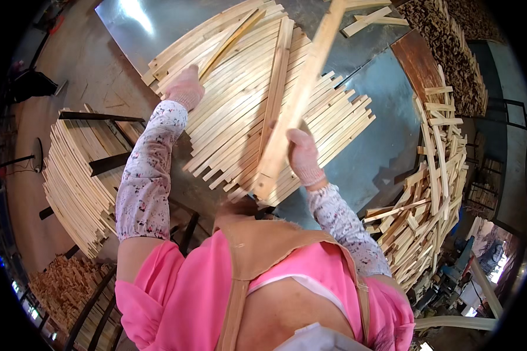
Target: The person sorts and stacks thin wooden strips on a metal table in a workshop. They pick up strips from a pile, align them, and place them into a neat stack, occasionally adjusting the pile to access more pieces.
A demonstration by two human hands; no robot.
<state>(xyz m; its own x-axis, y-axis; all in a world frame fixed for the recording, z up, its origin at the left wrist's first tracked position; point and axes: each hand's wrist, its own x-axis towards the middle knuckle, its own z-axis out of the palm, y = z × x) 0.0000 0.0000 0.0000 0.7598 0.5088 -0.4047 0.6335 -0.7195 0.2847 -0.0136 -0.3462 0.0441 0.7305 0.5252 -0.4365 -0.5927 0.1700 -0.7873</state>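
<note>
In my right hand [304, 157] is a long pale wooden board [303, 93], raised and slanting across the slats, its near end close to my apron. The thumb shows at the board's edge; the other fingers are mostly hidden behind it. My left hand [184, 89] closes at the near end of a narrow wooden strip [233, 42] lying slantwise over the row. Its fingertips are partly hidden. Beneath both hands spreads a broad layer of wooden slats [240, 96], laid side by side with uneven ends. Another darker strip [276, 85] lies across them, left of the board.
A metal-topped table [366, 131] carries the slats. Right of it rises a heap of loose wood offcuts [418, 216]. Stacked slats [79, 175] stand on a black-framed rack at left, with bundled sticks [70, 286] below. Short pieces [369, 20] lie at the table's far side.
</note>
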